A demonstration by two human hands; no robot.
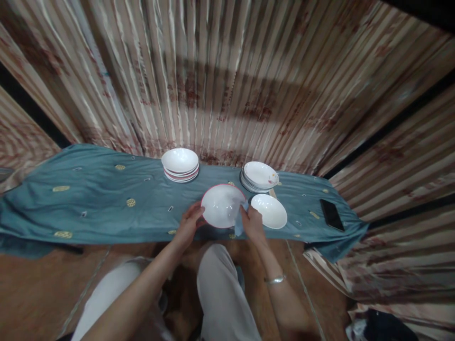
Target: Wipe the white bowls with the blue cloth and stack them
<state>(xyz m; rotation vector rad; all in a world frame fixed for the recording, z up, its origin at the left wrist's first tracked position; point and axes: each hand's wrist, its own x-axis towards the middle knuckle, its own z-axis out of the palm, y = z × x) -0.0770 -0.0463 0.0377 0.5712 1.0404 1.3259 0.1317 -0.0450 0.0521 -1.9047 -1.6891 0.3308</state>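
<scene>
A white plate with a thin red rim [221,204] is held up over the front of the table, its inner face toward me. My left hand [192,217] grips its left edge, the thumb on the rim. At the opposite edge, my right hand [253,220] is closed on a light blue cloth [240,223] pressed against the rim. Just right of that hand, a white oval dish [269,211] rests on the cloth-covered table. Which of the right fingers touch the plate itself is hidden.
Behind the held plate stand a stack of white bowls [180,161] on the left and a stack of plates [260,175] on the right. A black phone [332,214] lies at the right end of the green tablecloth [106,203]. Pleated curtains [220,71] hang close behind.
</scene>
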